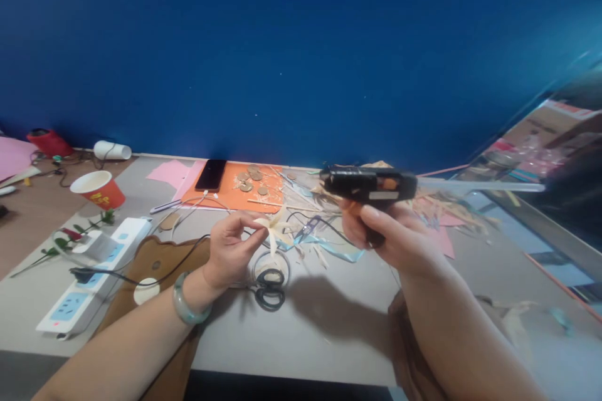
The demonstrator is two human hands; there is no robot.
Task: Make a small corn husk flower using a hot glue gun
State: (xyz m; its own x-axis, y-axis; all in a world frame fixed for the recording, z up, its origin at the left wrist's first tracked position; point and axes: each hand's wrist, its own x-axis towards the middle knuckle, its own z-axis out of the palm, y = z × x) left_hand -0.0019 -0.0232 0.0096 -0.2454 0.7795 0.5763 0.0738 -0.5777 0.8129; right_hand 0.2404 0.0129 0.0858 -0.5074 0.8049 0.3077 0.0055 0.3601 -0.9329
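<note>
Between the thumb and fingertips of my left hand (235, 245) is a pale cream flower (276, 229) with narrow, pointed petals. My right hand (392, 232) is wrapped round the handle of a black hot glue gun (367, 185), raised above the table with its nozzle toward the left. A long translucent glue stick (480, 185) sticks out of its back end. Black-handled scissors (270, 289) lie just below the flower, their blades partly hidden. A round clear dish (285, 266) sits beside them.
A white power strip (96, 279) with cables lies at left, near a red paper cup (98, 189). A phone (211, 175) and several coin-like discs (254, 180) rest on orange paper (263, 199). Scraps cover the back. A blue wall (282, 56) rises behind.
</note>
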